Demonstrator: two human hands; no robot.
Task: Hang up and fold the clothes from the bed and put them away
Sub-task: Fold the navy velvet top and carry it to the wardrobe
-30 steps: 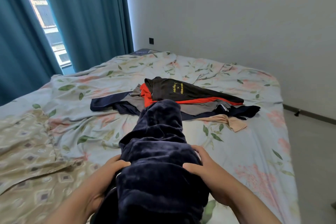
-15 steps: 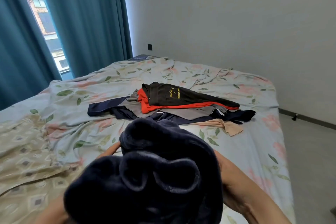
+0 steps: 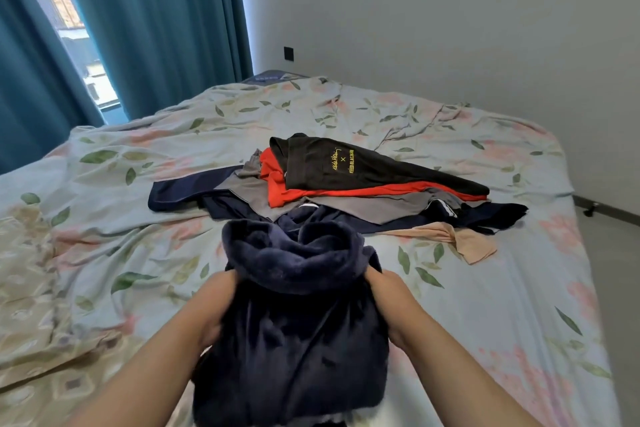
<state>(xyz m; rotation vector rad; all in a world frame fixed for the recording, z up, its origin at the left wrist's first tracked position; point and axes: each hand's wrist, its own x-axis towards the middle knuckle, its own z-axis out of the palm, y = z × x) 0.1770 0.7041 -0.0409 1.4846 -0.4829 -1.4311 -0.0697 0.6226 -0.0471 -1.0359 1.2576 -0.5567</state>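
hands: two, my left hand [image 3: 214, 308] and right hand [image 3: 388, 305] each gripping a side of the navy fleece [image 3: 298, 322]
fleece: one, bunched up, near side
pile [image 3: 346, 184]: I count five pieces, mid-bed
room: floral bed [image 3: 485, 322], teal curtains [image 3: 156, 28] left, white wall [image 3: 450, 28] far

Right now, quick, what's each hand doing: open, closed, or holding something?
Left hand: grips the navy fleece garment on its left side.
Right hand: grips the same garment's right side.

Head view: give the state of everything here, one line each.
navy fleece garment, bunched, held between both hands.
left hand, gripping the fleece's left side.
right hand, gripping its right side.
clothes pile, unfolded, heaped on bed.
beige garment, crumpled at the pile's edge.
curtains, partly open.
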